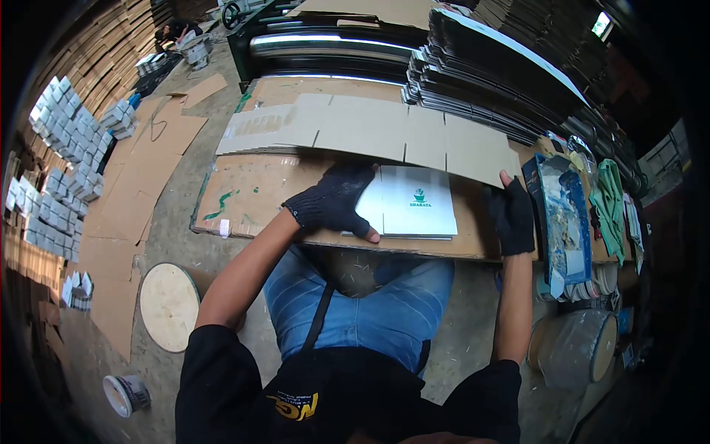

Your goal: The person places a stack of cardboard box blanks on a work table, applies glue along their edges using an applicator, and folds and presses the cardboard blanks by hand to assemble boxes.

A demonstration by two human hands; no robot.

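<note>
My left hand (342, 201), in a black fingerless glove, rests with fingers apart on the left part of a white printed carton (419, 200) with a green logo. The carton lies flat near the front edge of the cardboard-covered table (251, 189). Gloved the same way, my right hand (510, 211) pinches the right end of a long brown slotted cardboard sheet (370, 129), thumb on top. That sheet spans the table behind the white carton, its right part raised. Its left end lies over other sheets.
Behind the table is a machine with rollers (333, 50); a tall stack of dark-edged sheets (488, 81) stands at back right. A blue tray (563, 214) and green cloth (609, 203) sit at right. Left are a round stool (170, 307), white bucket (126, 394) and a crouching person (176, 31).
</note>
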